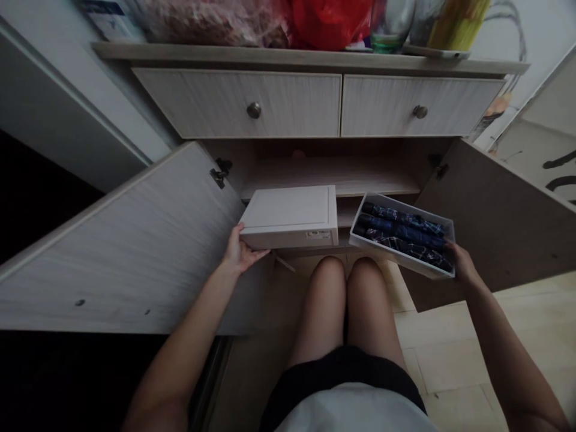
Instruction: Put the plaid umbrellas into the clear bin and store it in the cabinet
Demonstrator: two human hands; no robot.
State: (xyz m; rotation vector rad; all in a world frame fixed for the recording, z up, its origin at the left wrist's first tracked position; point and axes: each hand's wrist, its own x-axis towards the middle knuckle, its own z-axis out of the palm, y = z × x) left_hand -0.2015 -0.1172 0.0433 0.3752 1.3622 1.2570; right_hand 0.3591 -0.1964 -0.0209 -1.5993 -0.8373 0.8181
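My left hand (240, 252) grips the near left corner of a white lidded plastic box (290, 216), with its fingers reaching under the front edge. The box sits at the mouth of the open cabinet. My right hand (461, 264) holds the near right corner of a shallow white tray (396, 255), which tilts slightly. Several folded navy plaid umbrellas (402, 231) lie side by side in it. The box and tray stand a short gap apart, above my bare knees (346, 294).
Both doors of the wood-grain cabinet swing outward: left door (117, 240), right door (499, 216). A shelf (330, 177) lies inside, below two knobbed drawers (237, 102). Bags and bottles (330, 24) crowd the top. Pale floor tiles (450, 360) lie to the right.
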